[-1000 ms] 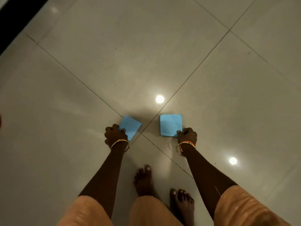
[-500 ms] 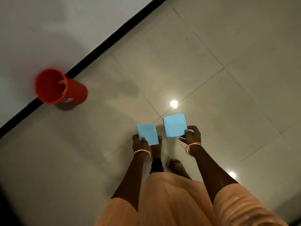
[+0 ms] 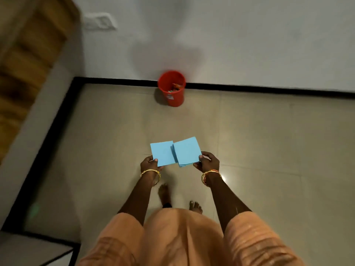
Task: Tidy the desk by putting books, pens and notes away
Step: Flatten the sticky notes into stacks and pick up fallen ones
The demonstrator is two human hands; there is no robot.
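Note:
I stand on a tiled floor and hold blue square notes in front of me. My left hand (image 3: 149, 166) pinches one blue note (image 3: 162, 153) at its near left corner. My right hand (image 3: 208, 163) grips a thin stack of blue notes (image 3: 187, 151) at its near right corner. The stack's left edge overlaps the single note. A red bin (image 3: 173, 96) with some scraps inside stands ahead against the wall. No desk, book or pen shows.
A white wall with a black skirting strip (image 3: 269, 88) runs across ahead. A wooden door (image 3: 28, 60) stands at the left, with a switch plate (image 3: 99, 21) on the wall beside it. My bare feet (image 3: 165, 194) are on open beige tiles.
My view has swung and lifted: the red bin moved from the left edge to straight ahead, and the wall and door came into sight. The two sets of notes came together and now overlap.

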